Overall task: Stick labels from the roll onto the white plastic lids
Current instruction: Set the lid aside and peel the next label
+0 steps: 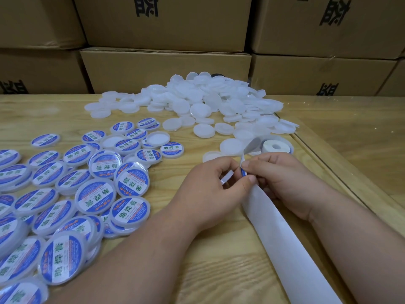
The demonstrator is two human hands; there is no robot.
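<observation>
A heap of bare white plastic lids (197, 99) lies at the back of the wooden table (197, 260). Many lids with blue and white labels (96, 194) are spread over the left side. The label roll (276, 147) lies flat at the right, and its white backing strip (285, 242) runs toward me. My left hand (210, 189) holds a white lid (225, 177) on edge, fingers curled round it. My right hand (282, 178) pinches a blue label (243, 172) at the strip's bend, close to the left thumb.
Stacked brown cardboard boxes (166, 71) with black print wall off the back of the table. A glass sheet edge (311, 150) runs diagonally along the right side. Loose lids (230, 147) lie just beyond my hands.
</observation>
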